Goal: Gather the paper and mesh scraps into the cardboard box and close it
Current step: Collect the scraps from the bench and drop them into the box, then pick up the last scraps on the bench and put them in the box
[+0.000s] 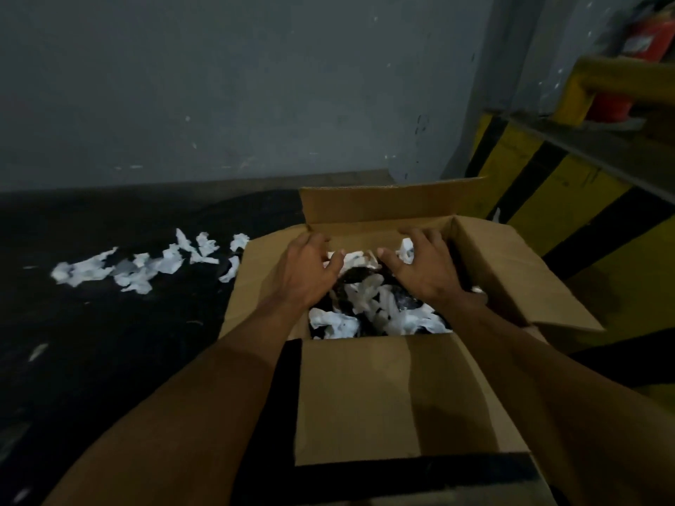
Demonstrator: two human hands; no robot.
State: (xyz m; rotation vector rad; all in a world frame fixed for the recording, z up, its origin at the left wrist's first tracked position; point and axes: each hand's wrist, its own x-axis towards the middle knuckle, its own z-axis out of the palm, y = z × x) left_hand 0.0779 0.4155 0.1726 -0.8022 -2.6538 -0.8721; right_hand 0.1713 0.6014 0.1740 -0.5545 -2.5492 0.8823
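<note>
An open cardboard box [387, 392] stands in front of me with all flaps spread. White paper scraps [387, 315] and dark mesh scraps [356, 277] fill its inside. Both my hands hover over the far part of the opening. My left hand [310, 272] has its fingers spread and bent downward above the heap, holding nothing that shows. My right hand [420, 266] is likewise spread, fingertips near a white scrap at the back wall. More white paper scraps [146, 266] lie in a loose line on the dark floor left of the box.
A grey wall [237, 85] rises behind the box. A yellow-and-black striped barrier [569, 199] stands at the right, with a red fire extinguisher [643, 34] above it. Small paper bits [38, 350] dot the dark floor at the left.
</note>
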